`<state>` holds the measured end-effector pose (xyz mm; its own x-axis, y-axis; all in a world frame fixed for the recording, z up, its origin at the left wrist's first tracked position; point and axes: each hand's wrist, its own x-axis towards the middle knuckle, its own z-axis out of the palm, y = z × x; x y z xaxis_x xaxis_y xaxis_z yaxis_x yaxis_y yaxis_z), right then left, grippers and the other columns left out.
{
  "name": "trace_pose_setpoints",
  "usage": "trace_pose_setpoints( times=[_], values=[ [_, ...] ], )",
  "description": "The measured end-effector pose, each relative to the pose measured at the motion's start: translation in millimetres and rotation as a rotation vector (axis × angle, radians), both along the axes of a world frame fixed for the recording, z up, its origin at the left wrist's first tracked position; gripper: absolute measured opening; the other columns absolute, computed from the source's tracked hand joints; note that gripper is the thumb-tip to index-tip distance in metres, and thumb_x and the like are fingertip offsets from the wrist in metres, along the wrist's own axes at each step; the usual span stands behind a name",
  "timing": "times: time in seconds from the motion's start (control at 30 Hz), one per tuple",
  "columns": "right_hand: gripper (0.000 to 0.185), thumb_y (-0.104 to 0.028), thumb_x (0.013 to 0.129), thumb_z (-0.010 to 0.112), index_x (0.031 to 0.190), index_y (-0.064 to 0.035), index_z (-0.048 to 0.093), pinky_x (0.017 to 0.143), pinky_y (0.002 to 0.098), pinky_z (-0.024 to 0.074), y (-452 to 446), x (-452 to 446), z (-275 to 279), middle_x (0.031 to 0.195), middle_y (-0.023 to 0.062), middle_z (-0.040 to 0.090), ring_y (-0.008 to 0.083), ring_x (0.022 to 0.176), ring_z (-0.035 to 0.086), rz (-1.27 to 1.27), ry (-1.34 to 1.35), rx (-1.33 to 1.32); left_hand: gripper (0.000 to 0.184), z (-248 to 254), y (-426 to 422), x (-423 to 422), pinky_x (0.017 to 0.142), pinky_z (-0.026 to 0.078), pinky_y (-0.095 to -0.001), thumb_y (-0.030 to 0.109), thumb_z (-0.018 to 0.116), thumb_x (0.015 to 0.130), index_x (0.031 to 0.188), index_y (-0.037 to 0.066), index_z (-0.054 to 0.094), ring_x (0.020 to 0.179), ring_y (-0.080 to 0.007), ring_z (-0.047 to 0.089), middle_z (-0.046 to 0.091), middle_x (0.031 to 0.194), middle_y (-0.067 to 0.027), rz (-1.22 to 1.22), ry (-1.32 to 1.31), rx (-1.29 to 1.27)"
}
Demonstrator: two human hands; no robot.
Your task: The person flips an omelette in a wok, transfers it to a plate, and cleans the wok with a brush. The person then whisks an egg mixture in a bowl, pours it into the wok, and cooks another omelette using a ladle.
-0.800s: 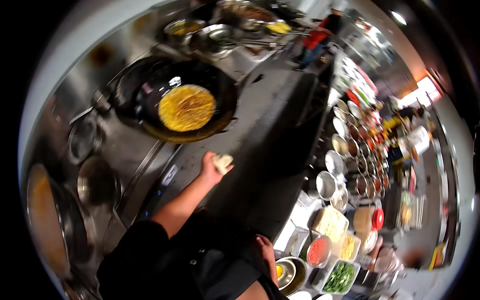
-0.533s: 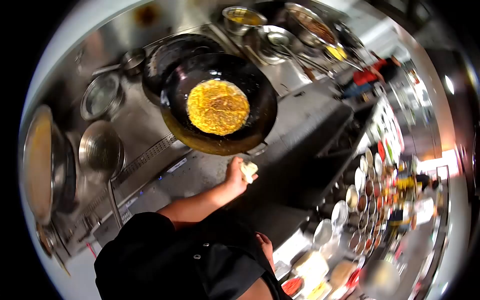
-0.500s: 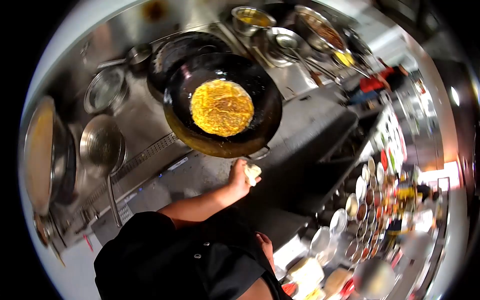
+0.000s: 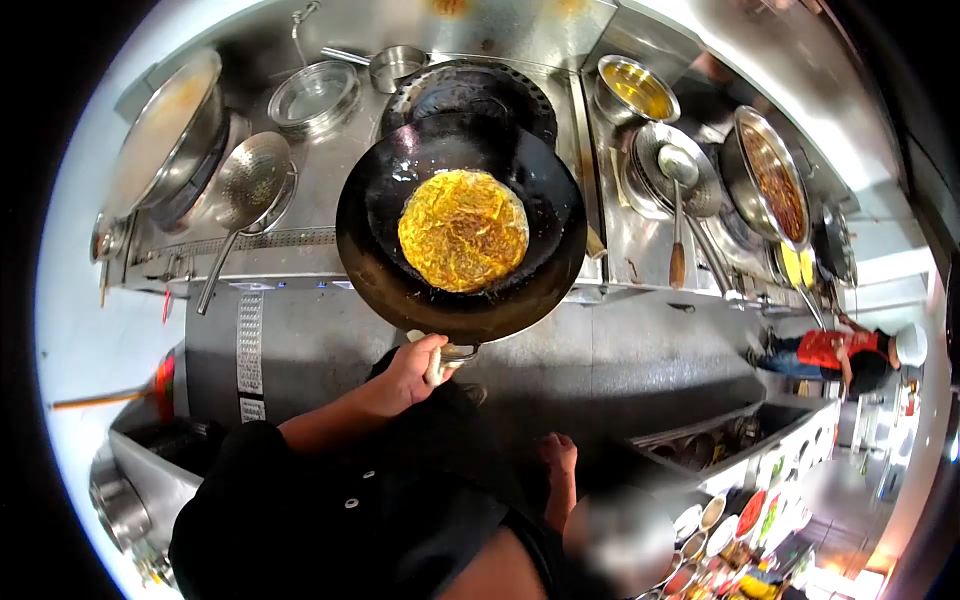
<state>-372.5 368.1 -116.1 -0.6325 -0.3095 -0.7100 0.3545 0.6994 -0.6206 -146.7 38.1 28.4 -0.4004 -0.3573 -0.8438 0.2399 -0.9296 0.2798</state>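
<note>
The left hand [image 4: 415, 368] is now right at the steel loop handle [image 4: 460, 353] of the round black metal wok [image 4: 460, 318], pinching a pale folded cloth [image 4: 434, 368], so it's got a protected grip. Flat browned-yellow egg disc [image 4: 464, 230] sits inside. Right hand [image 4: 560, 452] hangs low, too dim to read.

Shines black and oily inside the wok [image 4: 548, 215], dulling to brownish metal lower down its outer side. Looks moist and rough across the yellow egg-like round [image 4: 464, 230]. Gleams as smooth steel on the tabletop [image 4: 322, 185] and as perforated metal on the skimmer [image 4: 250, 180]. Shows brown wood on the ladle handle [image 4: 677, 268], pale, matt cloth [image 4: 434, 372] in the left fingers [image 4: 428, 342].
</note>
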Motion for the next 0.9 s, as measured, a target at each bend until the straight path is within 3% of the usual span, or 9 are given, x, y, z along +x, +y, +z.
trace_pose_setpoints(
  times=[0.1,0.37,0.43,0.47,0.53,0.6,0.7,0.8,0.9],
  values=[
    [0.024,-0.019,0.092,0.056,0.106,0.0003,0.060,0.051,0.0247,0.0477,-31.0,-49.7,-14.7,0.084,0.0093,0.068,0.0145,0.064,0.064,-0.007,-0.127,-0.010,0.020,-28.0,-5.5,-2.8,0.055,0.049,-0.0338,0.019,0.057,0.086,0.096,0.001,0.055,0.071,-0.0236,0.060,0.063,0.088,-0.0125,-0.066,0.053,-0.060],
    [0.023,-0.020,0.093,0.054,0.107,-0.0033,0.059,0.051,0.0243,0.0460,-70.6,-67.4,-64.3,0.087,0.0088,0.068,0.0151,0.065,0.063,0.011,-0.354,-0.133,0.031,82.8,-79.5,8.1,0.046,0.047,-0.0266,0.026,0.051,0.086,0.102,0.000,0.050,0.063,-0.0213,0.057,0.059,0.080,-0.0149,0.112,0.129,0.078],
    [0.020,-0.020,0.092,0.054,0.103,-0.0041,0.059,0.051,0.0239,0.0444,-86.4,-63.0,-50.1,0.081,0.0060,0.065,0.0130,0.063,0.060,0.074,-0.275,0.005,0.035,97.3,-127.8,-3.0,0.038,0.042,-0.0223,0.025,0.050,0.089,0.107,-0.005,0.046,0.061,-0.0211,0.055,0.057,0.086,-0.0216,0.057,0.256,0.018],
    [0.019,-0.019,0.092,0.054,0.102,-0.0038,0.059,0.051,0.0241,0.0442,-93.4,-64.5,-51.6,0.080,0.0061,0.064,0.0133,0.062,0.060,0.076,-0.280,0.030,0.031,98.5,-149.3,-22.4,0.035,0.040,-0.0224,0.025,0.048,0.088,0.100,-0.003,0.048,0.057,-0.0208,0.054,0.057,0.083,-0.0204,0.109,0.174,0.004],
    [0.019,-0.019,0.092,0.054,0.102,-0.0030,0.059,0.051,0.0245,0.0438,-103.3,-62.2,-51.1,0.081,0.0067,0.064,0.0137,0.062,0.059,0.038,-0.302,0.035,0.023,66.6,-186.7,-55.8,0.034,0.040,-0.0217,0.022,0.048,0.086,0.087,-0.001,0.050,0.054,-0.0204,0.053,0.057,0.079,-0.0190,0.122,0.090,-0.151],
    [0.019,-0.018,0.092,0.055,0.101,-0.0022,0.059,0.050,0.0247,0.0436,-117.6,-70.9,-40.1,0.082,0.0077,0.064,0.0141,0.062,0.059,-0.006,-0.332,-0.006,0.016,-15.5,-222.1,-76.9,0.038,0.045,-0.0265,0.017,0.056,0.080,0.083,0.002,0.051,0.053,-0.0220,0.055,0.056,0.072,-0.0141,0.100,0.164,-0.310],
    [0.030,-0.017,0.093,0.056,0.112,0.0061,0.059,0.050,0.0305,0.0465,-123.7,-84.0,-40.3,0.082,0.0124,0.067,0.0174,0.060,0.062,-0.074,-0.246,-0.031,0.015,-28.5,-240.1,-117.9,0.041,0.047,-0.0331,0.016,0.059,0.077,0.084,0.005,0.051,0.055,-0.0236,0.060,0.056,0.071,-0.0103,0.080,-0.076,-0.529],
    [0.024,-0.022,0.090,0.059,0.102,-0.0014,0.062,0.048,0.0264,0.0446,-127.6,-86.0,-33.7,0.080,0.0085,0.067,0.0150,0.054,0.060,-0.024,-0.186,-0.059,0.013,-28.9,-261.1,-136.9,0.043,0.047,-0.0355,0.015,0.056,0.080,0.083,0.005,0.049,0.058,-0.0232,0.059,0.054,0.074,-0.0105,0.084,-0.199,-0.537],
    [0.031,-0.033,0.087,0.061,0.090,-0.0024,0.066,0.053,0.0309,0.0472,-150.6,-85.9,5.9,0.078,0.0092,0.067,0.0163,0.060,0.064,0.339,-0.085,0.154,0.011,-1.5,-268.2,-139.7,0.043,0.045,-0.0366,0.012,0.055,0.080,0.081,0.005,0.047,0.056,-0.0225,0.056,0.052,0.075,-0.0102,0.150,-0.190,-0.472]
  ],
)
